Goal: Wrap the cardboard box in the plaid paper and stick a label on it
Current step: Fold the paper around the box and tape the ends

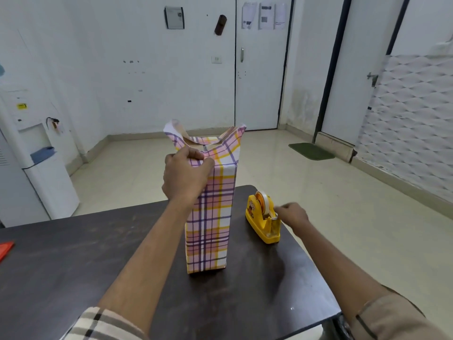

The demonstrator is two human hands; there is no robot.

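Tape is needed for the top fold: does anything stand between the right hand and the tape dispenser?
Nothing visible: the right hand is at the tape dispenser, beside the box that the left hand grips.

Plaid paper (210, 217), glossy yellow plastic dispenser (263, 222)

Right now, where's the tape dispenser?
Head view: the yellow tape dispenser sits on the dark table, right of the upright plaid-wrapped box, near the table's right edge, with the right hand at its cutter end.

Wrapped box (209, 217) upright on table (73, 261); tape dispenser (263, 218) right.
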